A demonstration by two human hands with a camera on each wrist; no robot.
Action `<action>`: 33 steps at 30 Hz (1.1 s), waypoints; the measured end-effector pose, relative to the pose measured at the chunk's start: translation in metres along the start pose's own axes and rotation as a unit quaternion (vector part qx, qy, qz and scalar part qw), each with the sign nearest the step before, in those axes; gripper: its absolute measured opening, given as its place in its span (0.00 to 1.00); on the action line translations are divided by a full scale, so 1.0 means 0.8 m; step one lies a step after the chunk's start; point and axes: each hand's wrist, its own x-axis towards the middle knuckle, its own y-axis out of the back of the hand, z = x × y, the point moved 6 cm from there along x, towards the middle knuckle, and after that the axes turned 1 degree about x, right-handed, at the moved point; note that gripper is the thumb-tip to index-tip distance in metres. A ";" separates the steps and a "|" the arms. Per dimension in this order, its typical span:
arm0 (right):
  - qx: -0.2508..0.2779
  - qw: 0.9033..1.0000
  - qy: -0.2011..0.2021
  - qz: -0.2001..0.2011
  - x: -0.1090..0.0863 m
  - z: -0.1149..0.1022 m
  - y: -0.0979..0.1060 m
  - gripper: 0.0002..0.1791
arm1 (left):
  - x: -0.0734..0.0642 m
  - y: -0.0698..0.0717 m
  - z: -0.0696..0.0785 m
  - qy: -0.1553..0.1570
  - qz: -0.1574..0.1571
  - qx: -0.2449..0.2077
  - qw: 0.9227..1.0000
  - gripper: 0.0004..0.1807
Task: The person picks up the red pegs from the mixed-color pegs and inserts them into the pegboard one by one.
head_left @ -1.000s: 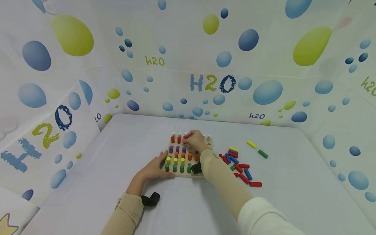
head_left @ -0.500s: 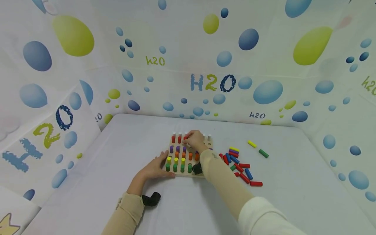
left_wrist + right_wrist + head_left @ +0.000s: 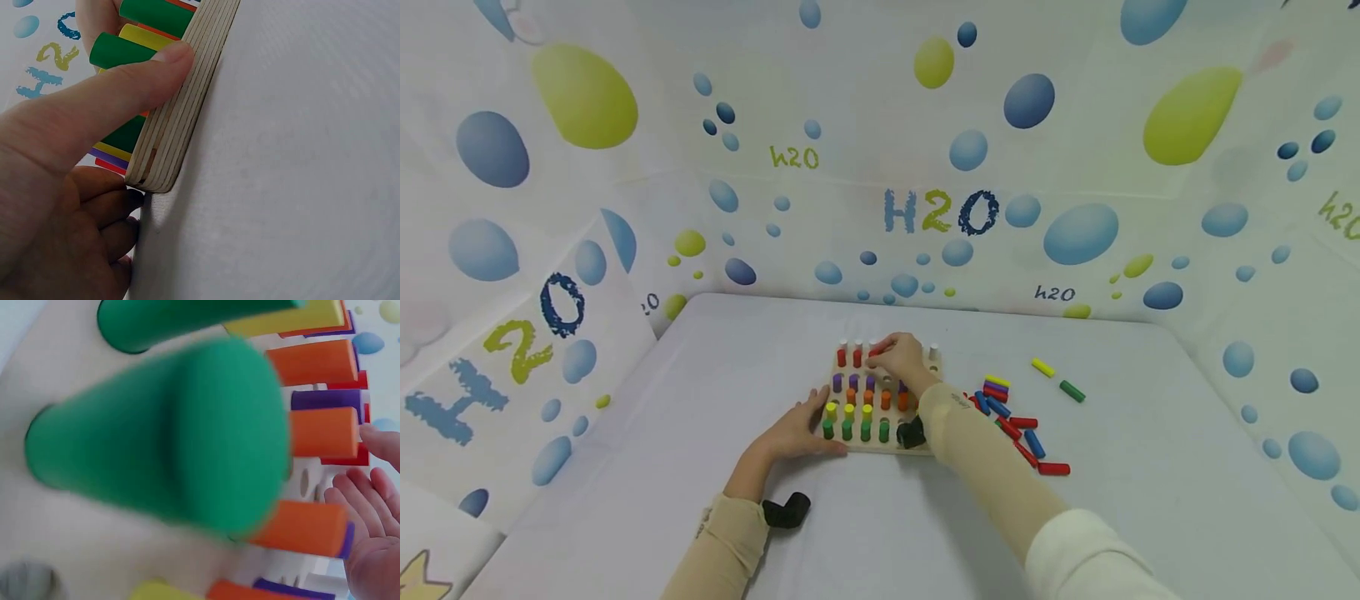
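Note:
A wooden pegboard [image 3: 880, 450] stands in the middle of the table, with rows of green, yellow, orange, purple, red and white pegs upright in it. My left hand [image 3: 792, 429] holds its front left corner. In the left wrist view the thumb [image 3: 169, 62] presses the front edge, while the curled fingers lie by the side. At the back of the board my right hand [image 3: 901, 358] pinches a red peg [image 3: 873, 351], third in its row beside two standing red pegs [image 3: 849, 357]. In the right wrist view a large green peg [image 3: 169, 437] hides part of the board.
Right of the board lies a loose pile of red, blue, green, yellow and purple pegs [image 3: 1023, 423], partly behind my right forearm. Farther off are a yellow peg [image 3: 1042, 367] and a green peg [image 3: 1072, 391]. A patterned backdrop [image 3: 820, 208] surrounds the white table [image 3: 737, 350].
My right wrist and forearm have shifted slightly right, covering more of the loose pegs, while the fingertips stay at the third red peg. The left hand and the board keep their place.

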 end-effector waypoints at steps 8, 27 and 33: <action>-0.024 0.998 0.019 -0.049 -0.002 -0.007 0.015 0.10 | 0.001 0.001 -0.001 -0.005 0.002 -0.001 1.000 0.63; 0.000 0.985 0.076 -0.153 -0.027 -0.017 0.043 0.23 | 0.000 -0.004 -0.002 -0.001 -0.005 -0.006 1.000 0.63; 0.020 0.981 0.094 -0.171 -0.033 -0.013 0.055 0.25 | 0.000 -0.003 -0.003 -0.004 -0.003 -0.005 1.000 0.62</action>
